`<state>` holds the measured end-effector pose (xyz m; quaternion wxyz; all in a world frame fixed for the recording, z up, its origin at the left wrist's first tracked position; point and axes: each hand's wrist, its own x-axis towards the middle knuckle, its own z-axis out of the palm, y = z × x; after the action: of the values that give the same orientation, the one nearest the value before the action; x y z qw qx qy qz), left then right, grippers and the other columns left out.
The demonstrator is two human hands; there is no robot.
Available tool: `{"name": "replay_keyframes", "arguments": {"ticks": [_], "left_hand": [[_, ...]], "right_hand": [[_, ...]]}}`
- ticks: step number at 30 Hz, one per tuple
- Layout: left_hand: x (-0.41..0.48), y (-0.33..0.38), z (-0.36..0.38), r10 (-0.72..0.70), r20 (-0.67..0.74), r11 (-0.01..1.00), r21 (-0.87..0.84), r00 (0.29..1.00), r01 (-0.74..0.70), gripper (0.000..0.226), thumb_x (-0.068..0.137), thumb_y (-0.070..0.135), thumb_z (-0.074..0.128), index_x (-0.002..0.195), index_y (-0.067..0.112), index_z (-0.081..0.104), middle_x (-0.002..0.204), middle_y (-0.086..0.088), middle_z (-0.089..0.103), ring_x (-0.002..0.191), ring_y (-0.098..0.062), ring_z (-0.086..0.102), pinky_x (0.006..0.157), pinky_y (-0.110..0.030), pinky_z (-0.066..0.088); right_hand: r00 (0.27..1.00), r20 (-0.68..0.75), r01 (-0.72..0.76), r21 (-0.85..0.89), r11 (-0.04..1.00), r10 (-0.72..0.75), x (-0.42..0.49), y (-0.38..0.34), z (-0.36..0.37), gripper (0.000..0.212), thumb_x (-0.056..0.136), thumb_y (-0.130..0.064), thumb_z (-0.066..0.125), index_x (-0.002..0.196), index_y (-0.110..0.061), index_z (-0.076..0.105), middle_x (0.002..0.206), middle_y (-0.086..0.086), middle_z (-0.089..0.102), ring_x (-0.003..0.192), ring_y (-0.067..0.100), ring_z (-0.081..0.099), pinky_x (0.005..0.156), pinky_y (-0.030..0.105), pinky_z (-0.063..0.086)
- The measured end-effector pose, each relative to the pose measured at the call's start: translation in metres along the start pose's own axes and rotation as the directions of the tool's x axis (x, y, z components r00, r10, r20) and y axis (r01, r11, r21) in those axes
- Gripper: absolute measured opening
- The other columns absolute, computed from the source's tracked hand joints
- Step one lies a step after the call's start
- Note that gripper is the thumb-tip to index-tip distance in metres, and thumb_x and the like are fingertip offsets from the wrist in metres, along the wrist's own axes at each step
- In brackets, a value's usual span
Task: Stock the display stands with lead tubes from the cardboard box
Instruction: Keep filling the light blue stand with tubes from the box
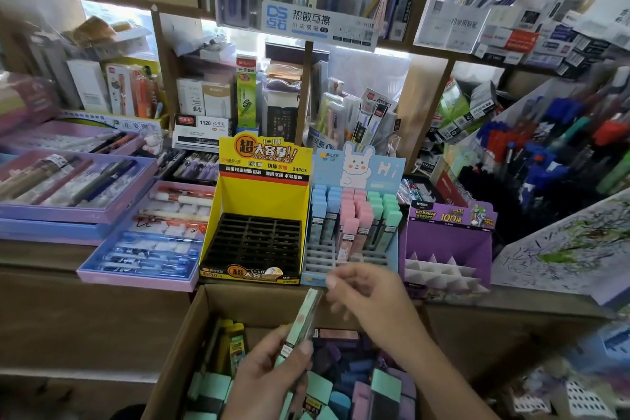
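My left hand (272, 372) holds a green-capped lead tube (301, 320) upright over the open cardboard box (177, 351), which holds several green, blue, pink and purple tubes. My right hand (371, 297) hovers just right of the tube's top, fingers loosely curled and holding nothing. Behind the box stand three display stands: a yellow one (262, 187) with a bare black grid, a light-blue rabbit one (354, 211) partly filled with blue, pink and green tubes, and a purple one (446, 242) with white dividers.
Lilac pen gift boxes (143, 239) lie to the left on the wooden counter (68, 300). Racks of blue and red pens (545, 153) rise at the right. Shelves of packaged stationery fill the back. A scribbled test sheet (572, 245) lies far right.
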<state>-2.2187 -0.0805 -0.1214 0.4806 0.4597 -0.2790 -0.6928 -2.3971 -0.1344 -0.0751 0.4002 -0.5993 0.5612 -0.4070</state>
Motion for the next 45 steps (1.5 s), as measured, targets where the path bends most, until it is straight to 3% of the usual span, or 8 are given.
{"name": "replay_keyframes", "arguments": {"ticks": [5,10,15,25,30,34,41,45], "left_hand": [[-0.001,-0.005,-0.003,0.041,0.054,0.987,0.152,0.998,-0.049,0.028,0.08,0.011,0.08,0.096,0.033,0.081,0.06,-0.014,0.055,0.047,-0.017,0.051,0.047,-0.024,0.042],[0.0,-0.005,-0.004,0.064,0.016,0.979,0.191,0.998,-0.066,0.023,0.08,0.005,0.08,0.099,0.017,0.08,0.057,-0.01,0.057,0.049,-0.019,0.048,0.046,-0.025,0.04],[0.004,-0.007,-0.002,0.069,-0.074,0.991,0.12,0.995,-0.06,0.016,0.082,0.0,0.077,0.093,0.012,0.079,0.071,-0.027,0.066,0.053,-0.024,0.049,0.058,-0.032,0.042],[0.01,-0.005,-0.011,0.138,-0.232,0.99,0.04,0.963,-0.132,0.04,0.053,0.017,0.09,0.088,0.003,0.076,0.073,-0.023,0.073,0.051,-0.022,0.065,0.042,-0.027,0.047],[0.007,-0.004,-0.008,0.092,-0.145,0.995,-0.026,0.985,-0.096,0.044,0.05,0.033,0.087,0.085,0.008,0.079,0.069,-0.016,0.063,0.056,-0.02,0.059,0.051,-0.03,0.045],[0.003,-0.005,-0.005,0.064,-0.073,0.998,0.026,0.995,-0.063,0.041,0.059,0.037,0.084,0.091,0.011,0.08,0.082,-0.021,0.073,0.075,-0.034,0.067,0.08,-0.049,0.056],[0.001,-0.003,-0.003,0.045,-0.012,0.99,0.135,0.999,-0.043,0.021,0.073,0.028,0.075,0.088,0.016,0.082,0.089,-0.02,0.077,0.081,-0.029,0.074,0.079,-0.042,0.058],[-0.002,-0.004,-0.001,0.059,0.038,0.983,0.172,0.998,-0.065,0.037,0.071,0.024,0.077,0.087,-0.009,0.072,0.078,-0.024,0.068,0.072,-0.029,0.065,0.072,-0.037,0.051]], "right_hand": [[0.982,0.114,-0.168,0.162,0.972,0.151,-0.012,0.007,0.013,0.009,0.093,-0.031,0.074,0.099,-0.028,0.08,0.095,0.003,0.079,0.087,0.035,0.073,0.074,0.035,0.062],[0.968,0.111,-0.246,0.245,0.938,0.224,-0.013,0.01,0.009,0.011,0.092,-0.017,0.077,0.096,-0.027,0.081,0.096,0.009,0.079,0.087,0.03,0.076,0.081,0.039,0.064],[0.957,0.103,-0.29,0.343,0.893,0.271,-0.015,0.018,0.002,0.012,0.087,-0.013,0.082,0.095,-0.021,0.081,0.098,0.015,0.079,0.094,0.033,0.077,0.079,0.038,0.065],[0.937,0.239,-0.323,0.318,0.892,0.254,-0.019,0.029,0.001,0.054,0.057,-0.037,0.099,0.105,-0.023,0.081,0.108,0.01,0.078,0.103,0.026,0.075,0.086,0.037,0.061],[0.896,0.379,-0.353,0.291,0.889,0.231,-0.03,0.02,0.011,0.048,0.066,-0.025,0.097,0.109,-0.014,0.079,0.107,0.017,0.077,0.098,0.026,0.075,0.082,0.032,0.06],[0.897,0.381,-0.332,0.248,0.91,0.224,-0.035,0.015,0.017,0.049,0.07,-0.022,0.095,0.108,-0.003,0.071,0.099,0.023,0.076,0.084,0.027,0.074,0.075,0.036,0.061],[0.938,0.276,-0.259,0.153,0.954,0.211,-0.031,0.008,0.013,0.031,0.076,-0.036,0.088,0.097,-0.016,0.076,0.095,0.009,0.078,0.082,0.02,0.072,0.074,0.034,0.061],[0.959,0.206,-0.238,0.203,0.95,0.197,-0.023,0.003,0.008,0.018,0.089,-0.024,0.08,0.105,-0.02,0.075,0.098,0.007,0.079,0.075,0.017,0.07,0.063,0.027,0.054]]}}
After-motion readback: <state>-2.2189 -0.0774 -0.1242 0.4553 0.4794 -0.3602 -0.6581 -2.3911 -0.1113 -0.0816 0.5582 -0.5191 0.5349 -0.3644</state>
